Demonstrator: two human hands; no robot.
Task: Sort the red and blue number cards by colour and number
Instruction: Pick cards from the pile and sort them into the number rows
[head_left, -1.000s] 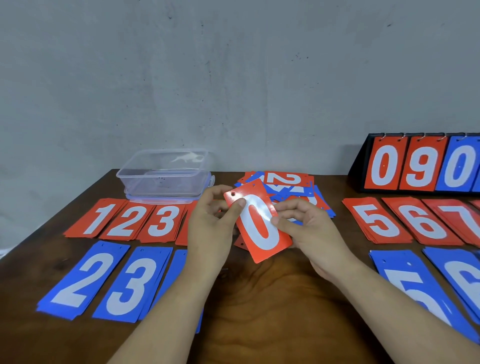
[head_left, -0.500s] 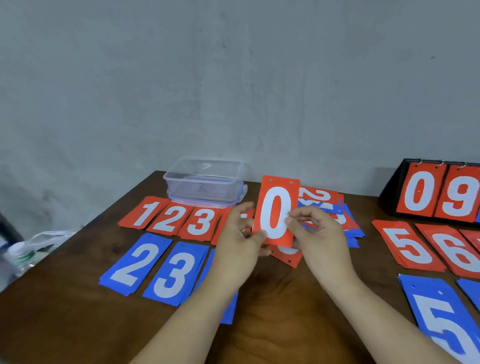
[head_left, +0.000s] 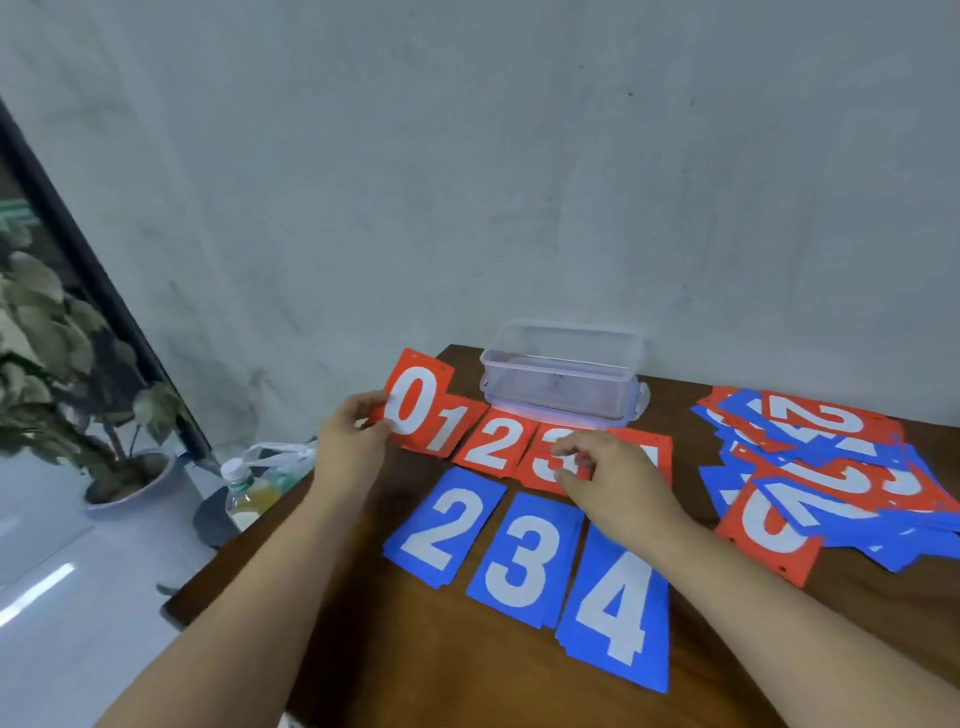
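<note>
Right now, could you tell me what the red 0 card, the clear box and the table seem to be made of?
The red 0 card: likely thin stiff plastic, matte; it looks flat though held by one edge. The clear box: transparent plastic, glossy, with see-through sides. The table: dark wood or wood veneer, with visible grain and a slight sheen.

Rough pale grey plaster wall filled upper frame. Dark brown wooden table lower right. Leafy potted plant, slanted black frame bar left. Glossy pale floor lower left reflected light.
</note>
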